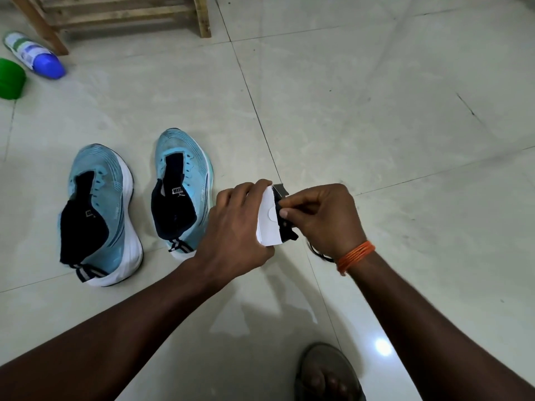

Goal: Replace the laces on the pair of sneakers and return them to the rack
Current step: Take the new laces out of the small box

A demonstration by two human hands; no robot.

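View: head camera, looking down over both forearms at a tiled floor.
Left hand: its fingers are curled round a white paper sleeve, gripping it from the left, held up off the floor.
Right hand: thumb and forefinger are pressed together on the dark laces that stick out at the sleeve's right edge. The other fingers are curled loosely behind them.
Laces: a dark bundle between the two sets of fingers, partly inside the sleeve.
Dark loop: hangs just under the right wrist. I cannot tell whether it belongs to the same bundle.
Wristband: orange thread, wound round the right wrist.
Nearer sneaker: light blue with a white sole and dark tongue, standing on the floor just left of the left-hand fingers, toe pointing away.
Farther sneaker: the same kind, beside the first and further left of the fingers.
Rack: wooden, well beyond the fingers at the top edge.
Bottle: white with a blue cap, lying on its side by the rack's left leg.
Green object: near the bottle, cut by the left edge.
Foot: in a sandal, below the right-hand fingers at the bottom edge.
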